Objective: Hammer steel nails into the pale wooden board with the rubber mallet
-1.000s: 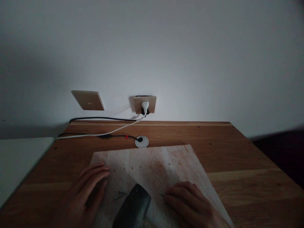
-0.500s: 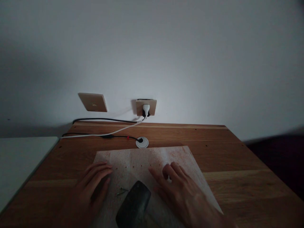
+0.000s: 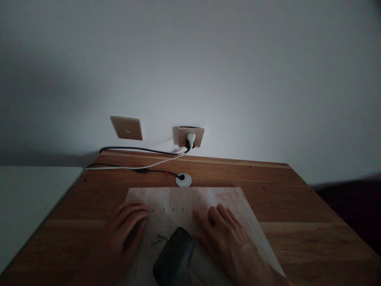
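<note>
Seeing a pale, mottled flat board [image 3: 171,196] with a row of small dark holes [image 3: 183,208], laid at six o'clock on the brown wood-grain worktop [image 3: 297,206]. Judging it stiff, fairly light and not slippery; best held by the edges at nine and three o'clock. Finding on it a dark, blocky mallet head [image 3: 175,256], probably dense, and thin metallic nails or screws [image 3: 160,238] just beside it toward ten o'clock, likely fiddly to pinch. Noting the left hand [image 3: 126,226] at the board's nine o'clock, grip loosely bent, thumb apart, nothing visibly held. Noting the right hand [image 3: 226,234] toward three o'clock, index finger extended near the holes, others curled; cannot tell the grip's closure or contents. Reading no brand or label; only making out an illegible pale mark on the beige wall plate [image 3: 127,128] at eleven o'clock.
</note>
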`<state>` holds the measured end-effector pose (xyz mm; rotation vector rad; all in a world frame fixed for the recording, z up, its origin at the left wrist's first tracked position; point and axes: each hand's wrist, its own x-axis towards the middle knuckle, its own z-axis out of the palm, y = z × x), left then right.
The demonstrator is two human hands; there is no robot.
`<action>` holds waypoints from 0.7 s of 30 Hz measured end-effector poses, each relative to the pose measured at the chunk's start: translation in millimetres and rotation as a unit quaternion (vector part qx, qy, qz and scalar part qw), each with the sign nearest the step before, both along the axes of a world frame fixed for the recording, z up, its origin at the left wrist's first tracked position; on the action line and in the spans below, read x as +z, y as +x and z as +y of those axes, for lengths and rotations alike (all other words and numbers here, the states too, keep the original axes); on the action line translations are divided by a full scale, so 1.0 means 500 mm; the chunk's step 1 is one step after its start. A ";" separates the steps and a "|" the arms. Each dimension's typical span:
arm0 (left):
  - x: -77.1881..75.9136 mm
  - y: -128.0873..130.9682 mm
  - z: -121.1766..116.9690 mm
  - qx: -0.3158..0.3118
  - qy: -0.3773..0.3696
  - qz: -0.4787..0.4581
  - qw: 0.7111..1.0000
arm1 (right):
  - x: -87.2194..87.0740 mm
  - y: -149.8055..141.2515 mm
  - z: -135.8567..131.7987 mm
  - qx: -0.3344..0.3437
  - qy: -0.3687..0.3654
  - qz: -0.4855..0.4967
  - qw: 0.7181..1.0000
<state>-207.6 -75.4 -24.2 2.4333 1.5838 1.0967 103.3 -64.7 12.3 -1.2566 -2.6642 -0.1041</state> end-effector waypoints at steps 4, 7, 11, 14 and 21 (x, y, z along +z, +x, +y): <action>0.002 -0.002 0.001 -0.007 -0.011 0.009 1.000 | -0.009 0.000 0.000 0.013 -0.020 0.016 1.000; 0.005 0.001 0.001 -0.006 -0.006 0.003 1.000 | -0.008 0.008 0.007 0.004 -0.021 -0.001 1.000; 0.005 0.005 0.001 -0.003 0.007 0.000 1.000 | -0.002 0.011 0.010 -0.016 -0.002 -0.015 1.000; 0.003 0.005 0.002 -0.007 0.017 0.004 1.000 | -0.001 0.005 0.005 0.009 -0.016 -0.002 1.000; -0.001 -0.005 0.000 -0.013 -0.018 0.015 1.000 | -0.003 0.011 0.010 -0.025 0.018 -0.011 0.999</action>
